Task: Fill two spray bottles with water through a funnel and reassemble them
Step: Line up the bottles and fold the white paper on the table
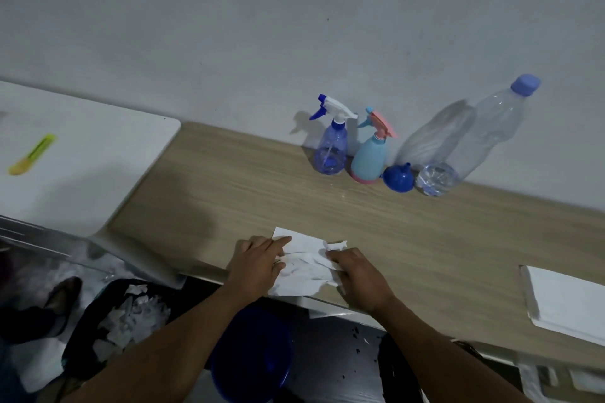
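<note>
Left hand (pixel 258 260) is pressing, fingers straight, on paper towel (pixel 304 271), lower centre; right hand (pixel 360 275) is lying on its crumpled edge, grip unclear. Water bottle (pixel 484 137), blue spray bottle (pixel 330 147), pale spray bottle (pixel 370 157) and funnel (pixel 397 177) are standing upper right, sprayers on. Likely wiping: towel flat, strokes overlapping.

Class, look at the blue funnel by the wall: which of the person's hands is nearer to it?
Right. The right hand is nearly straight in front of the funnel; the left hand is farther off to its left. Both touch the tissue.
</note>
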{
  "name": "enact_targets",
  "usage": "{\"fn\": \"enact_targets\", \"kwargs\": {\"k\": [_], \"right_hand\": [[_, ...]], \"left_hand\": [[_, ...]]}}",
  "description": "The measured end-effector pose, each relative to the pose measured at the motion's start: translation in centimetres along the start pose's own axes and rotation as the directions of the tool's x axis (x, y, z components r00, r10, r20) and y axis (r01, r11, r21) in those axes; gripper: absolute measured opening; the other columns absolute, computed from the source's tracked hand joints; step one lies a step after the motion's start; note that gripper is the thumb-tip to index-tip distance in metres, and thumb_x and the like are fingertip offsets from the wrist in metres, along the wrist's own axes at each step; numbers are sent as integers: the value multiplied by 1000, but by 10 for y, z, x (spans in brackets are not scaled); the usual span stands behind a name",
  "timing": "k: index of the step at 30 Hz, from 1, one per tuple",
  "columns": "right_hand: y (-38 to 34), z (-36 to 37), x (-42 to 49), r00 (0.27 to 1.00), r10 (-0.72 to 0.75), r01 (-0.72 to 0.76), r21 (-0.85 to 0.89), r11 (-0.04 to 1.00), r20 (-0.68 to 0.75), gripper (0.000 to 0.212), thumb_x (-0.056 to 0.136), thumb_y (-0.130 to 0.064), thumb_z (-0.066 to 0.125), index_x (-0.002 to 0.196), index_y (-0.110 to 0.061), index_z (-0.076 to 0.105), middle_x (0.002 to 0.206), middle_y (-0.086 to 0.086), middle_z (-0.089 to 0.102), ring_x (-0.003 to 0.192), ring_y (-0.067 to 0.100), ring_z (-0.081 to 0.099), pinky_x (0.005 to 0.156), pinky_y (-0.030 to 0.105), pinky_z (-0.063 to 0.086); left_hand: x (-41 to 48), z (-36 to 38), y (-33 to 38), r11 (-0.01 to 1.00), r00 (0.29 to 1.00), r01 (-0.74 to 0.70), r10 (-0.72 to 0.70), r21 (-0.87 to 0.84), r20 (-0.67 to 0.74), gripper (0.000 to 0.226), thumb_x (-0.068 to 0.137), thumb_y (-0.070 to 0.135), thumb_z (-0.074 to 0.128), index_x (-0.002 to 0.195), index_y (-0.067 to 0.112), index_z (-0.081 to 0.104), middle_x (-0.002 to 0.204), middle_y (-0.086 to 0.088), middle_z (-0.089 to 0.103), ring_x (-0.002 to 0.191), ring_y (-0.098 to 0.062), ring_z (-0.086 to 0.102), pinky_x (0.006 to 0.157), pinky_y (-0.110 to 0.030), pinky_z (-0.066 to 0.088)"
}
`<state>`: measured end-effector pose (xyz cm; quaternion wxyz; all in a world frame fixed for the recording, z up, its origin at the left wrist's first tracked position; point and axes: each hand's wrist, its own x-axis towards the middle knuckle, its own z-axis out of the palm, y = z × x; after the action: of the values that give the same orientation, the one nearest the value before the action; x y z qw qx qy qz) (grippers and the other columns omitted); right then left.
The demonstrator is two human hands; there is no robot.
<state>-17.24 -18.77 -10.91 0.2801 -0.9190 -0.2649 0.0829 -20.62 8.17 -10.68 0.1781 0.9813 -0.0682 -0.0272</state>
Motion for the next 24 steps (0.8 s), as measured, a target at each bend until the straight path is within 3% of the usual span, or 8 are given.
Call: {"fn": "enact_targets", "kwargs": {"k": [4, 8, 10, 12, 14, 17, 20, 24], "right_hand": [[-9, -8, -4, 996, 83, -74, 171, 982, -43, 52, 84, -17, 62, 134, -30, 56, 114, -8, 62, 101, 12, 60, 83, 19, 48], [-20, -25, -3, 952, 290, -206, 487, 849, -103, 37, 89, 0, 62, 109, -31, 62, 88, -12, 71, 76, 1, 67, 65, 18, 53], [-21, -35, -2, 927, 352, -236, 536, 810, -125, 34, 89, 3, 64, 108, -24, 61, 77, -12, 69, 68, 0, 64, 65, 17, 50], [-23, -47, -4, 910, 394, -245, 598, 763, -130, 31, 89, -1, 67, 114, -19, 59, 80, 1, 69, 71, 10, 66, 67, 27, 55], [-25, -63, -9, 890, 430, -242, 641, 728, -153, 30, 89, -2, 67, 113, -17, 57, 83, 10, 67, 73, 20, 67, 67, 36, 58], [-26, -87, -21, 859, 489, -253, 704, 663, -152, 27, 89, 2, 67, 105, -13, 50, 80, 16, 64, 70, 27, 64, 63, 41, 55], [-14, -111, -37, 838, 516, -241, 730, 640, -176, 26, 86, 7, 64, 86, -15, 50, 78, 12, 59, 72, 27, 57, 65, 45, 52], [3, -147, -70, 823, 534, -241, 732, 637, -193, 27, 86, 10, 63, 71, -13, 66, 77, 8, 71, 69, 20, 62, 59, 32, 53]], "left_hand": [[4, -6, 13, 999, 999, 31, -31, -8, 32, 33, 97, 30, 55, 130, 32, 62, 121, 13, 64, 120, -15, 48, 92, -32, 24], [2, -9, 22, 982, 993, 109, -116, -155, -38, 21, 92, 28, 61, 111, 26, 72, 122, 12, 61, 121, -11, 46, 88, -25, 20], [3, -19, 32, 956, 990, 96, -122, -276, -77, 19, 88, 20, 67, 105, 17, 74, 116, 8, 66, 112, -12, 55, 88, -21, 31], [4, -34, 48, 902, 988, 110, -146, -418, -56, 12, 87, 14, 68, 98, 14, 74, 95, 7, 70, 83, -3, 62, 74, -10, 42], [6, -43, 62, 813, 981, 155, -194, -561, -11, 11, 87, 10, 67, 89, 21, 69, 80, 7, 69, 66, 4, 60, 64, -16, 44], [13, -49, 82, 691, 964, 161, -263, -705, -37, 24, 82, 4, 69, 84, 26, 60, 73, 4, 68, 62, -1, 60, 64, -25, 47], [21, -59, 112, 626, 963, 136, -266, -768, -46, 28, 82, -9, 65, 75, 18, 59, 68, 5, 62, 60, -1, 56, 63, -19, 44], [25, -65, 160, 575, 972, 142, -236, -806, 3, 27, 82, -10, 67, 74, 16, 71, 76, 3, 71, 63, 4, 62, 67, -11, 48]]}}
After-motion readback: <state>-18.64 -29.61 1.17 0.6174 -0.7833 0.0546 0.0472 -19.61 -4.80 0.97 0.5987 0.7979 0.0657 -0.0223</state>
